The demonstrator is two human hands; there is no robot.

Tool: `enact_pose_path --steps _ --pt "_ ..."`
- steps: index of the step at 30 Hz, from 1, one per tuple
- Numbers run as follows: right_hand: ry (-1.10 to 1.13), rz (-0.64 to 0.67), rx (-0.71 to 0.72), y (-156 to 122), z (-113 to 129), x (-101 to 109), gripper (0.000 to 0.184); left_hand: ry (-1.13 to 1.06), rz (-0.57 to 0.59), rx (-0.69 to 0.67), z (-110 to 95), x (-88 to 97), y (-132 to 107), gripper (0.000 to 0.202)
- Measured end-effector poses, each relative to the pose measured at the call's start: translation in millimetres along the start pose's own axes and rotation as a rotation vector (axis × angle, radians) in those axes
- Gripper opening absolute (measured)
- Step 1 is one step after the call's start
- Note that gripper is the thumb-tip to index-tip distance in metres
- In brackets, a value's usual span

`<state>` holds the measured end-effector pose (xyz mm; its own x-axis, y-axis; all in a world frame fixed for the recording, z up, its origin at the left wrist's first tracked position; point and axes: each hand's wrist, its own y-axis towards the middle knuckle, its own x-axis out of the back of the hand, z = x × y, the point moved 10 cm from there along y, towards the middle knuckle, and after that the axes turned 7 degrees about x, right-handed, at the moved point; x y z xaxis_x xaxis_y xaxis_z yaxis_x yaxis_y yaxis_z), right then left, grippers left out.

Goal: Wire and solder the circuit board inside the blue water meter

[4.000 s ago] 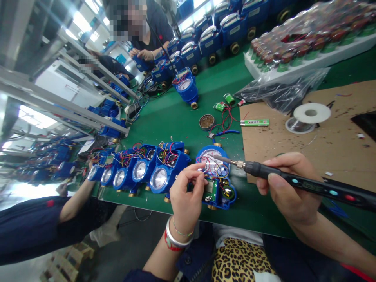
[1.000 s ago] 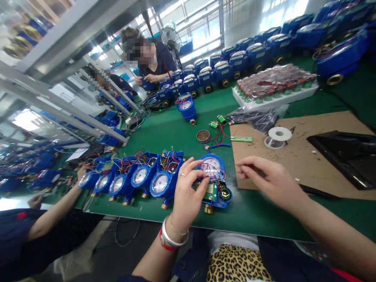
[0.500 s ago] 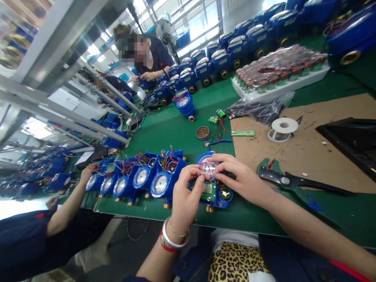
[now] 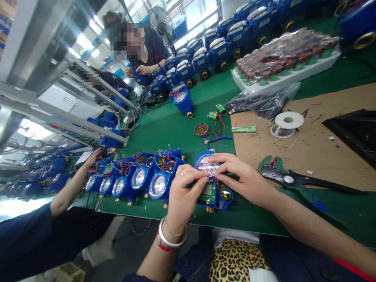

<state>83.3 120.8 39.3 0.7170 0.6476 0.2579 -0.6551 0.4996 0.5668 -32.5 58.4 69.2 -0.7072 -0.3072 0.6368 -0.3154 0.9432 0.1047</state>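
Observation:
An open blue water meter (image 4: 219,196) with a white dial, a green circuit board and loose coloured wires lies at the near edge of the green table (image 4: 170,129). My left hand (image 4: 183,194) pinches the wires over the meter's middle. My right hand (image 4: 245,178) comes in from the right and its fingertips pinch the same wires just above the dial. Both hands touch over the meter. The soldering iron (image 4: 302,181) lies on the table to the right of my right hand, in a green-handled stand.
A row of blue meters (image 4: 132,178) stands left of mine, where a co-worker's hand (image 4: 92,156) reaches. Ahead lie a solder spool (image 4: 286,123), a tin (image 4: 201,129), batteries (image 4: 217,111), a cardboard sheet (image 4: 320,145), and a tray of red-and-green parts (image 4: 284,55). Another person works at the far end.
My right hand has put down the soldering iron and moved left onto the meter. Both hands now pinch the wires together. The co-worker's hand has reached up to the meter row.

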Motion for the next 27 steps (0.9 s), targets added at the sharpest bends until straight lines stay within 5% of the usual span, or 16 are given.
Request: enact_pose_path --steps 13,27 --pt "-0.071 -0.005 0.064 1 8 -2 0.005 0.002 0.088 0.013 3 -0.2 -3 0.019" --pt "-0.077 -0.003 0.071 0 7 -3 0.006 0.043 0.032 -0.002 0 -1.8 -2 0.006"
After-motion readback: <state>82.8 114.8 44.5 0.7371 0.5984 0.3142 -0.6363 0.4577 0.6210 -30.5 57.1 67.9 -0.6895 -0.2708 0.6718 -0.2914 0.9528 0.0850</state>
